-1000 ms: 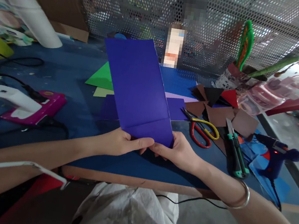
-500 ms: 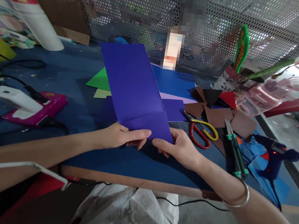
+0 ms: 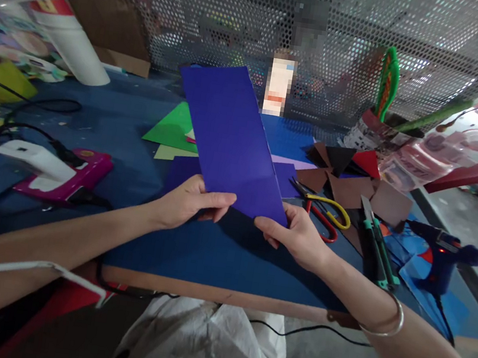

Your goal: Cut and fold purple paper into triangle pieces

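We have the blue-violet card sheet [image 3: 236,137] between both hands, above the middle of the blue tabletop [image 3: 212,265], its far end leaning toward eleven o'clock. Taking the sheet as our clock's centre, our left hand [image 3: 191,200] sits at seven, thumb on the upper face and fingers curled beneath the near edge; our right hand [image 3: 296,235] sits at five, thumb and fingers pinching the near right corner. A second ago our thumbs nearly met and a crease line ran across the near end; now our hands have parted, a stretch of near edge shows between them, and we cannot make out the crease. We judge that this leaves the near strip lying smoother and easier to inspect or handle, though whether the fold is really flattened we cannot tell. The red-and-yellow-handled scissors [image 3: 327,214] and the green utility knife [image 3: 379,248] lie toward four o'clock, the blue glue gun [image 3: 443,257] with its red light between three and four, brown paper pieces [image 3: 349,189] at three, and the green paper [image 3: 170,127] at nine, all untouched by our hands.
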Demonstrator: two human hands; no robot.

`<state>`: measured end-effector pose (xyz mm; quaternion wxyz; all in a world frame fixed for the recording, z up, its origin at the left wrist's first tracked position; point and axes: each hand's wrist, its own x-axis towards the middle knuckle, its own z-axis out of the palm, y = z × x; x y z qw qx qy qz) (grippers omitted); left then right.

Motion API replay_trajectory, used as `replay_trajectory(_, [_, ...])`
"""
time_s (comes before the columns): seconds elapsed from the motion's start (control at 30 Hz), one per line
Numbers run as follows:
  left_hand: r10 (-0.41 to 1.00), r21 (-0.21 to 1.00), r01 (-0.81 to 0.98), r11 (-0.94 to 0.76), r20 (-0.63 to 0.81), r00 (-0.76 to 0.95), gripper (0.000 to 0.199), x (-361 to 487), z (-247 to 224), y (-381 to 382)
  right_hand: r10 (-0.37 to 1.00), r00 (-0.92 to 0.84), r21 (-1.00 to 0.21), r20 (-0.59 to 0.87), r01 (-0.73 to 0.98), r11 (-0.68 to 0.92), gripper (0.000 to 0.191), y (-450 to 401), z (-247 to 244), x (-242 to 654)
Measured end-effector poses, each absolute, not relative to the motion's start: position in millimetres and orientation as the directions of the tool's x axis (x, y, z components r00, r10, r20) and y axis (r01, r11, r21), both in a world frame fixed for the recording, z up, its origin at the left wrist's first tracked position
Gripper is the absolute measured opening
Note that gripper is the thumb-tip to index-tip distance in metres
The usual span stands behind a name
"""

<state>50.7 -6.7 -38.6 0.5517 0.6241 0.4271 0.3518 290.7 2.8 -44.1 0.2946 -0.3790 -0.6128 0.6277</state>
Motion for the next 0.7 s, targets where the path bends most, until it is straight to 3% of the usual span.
replay_trajectory(0.23, [0.948, 0.986, 0.167, 0.010, -0.062, 0.312, 0.055, 44.9, -36.7, -4.7, 0.848, -0.520, -0.993, -0.100, 0.103, -0.054, 0.044, 4.1, -42.8, 291.7])
replay_trajectory(0.7, [0.942, 0.986, 0.164, -0.031, -0.026, 0.334, 0.059, 43.6, -44.5, -3.9, 0.853, -0.512, -0.992, -0.104, 0.116, -0.052, 0.042, 5.0, -45.9, 290.7])
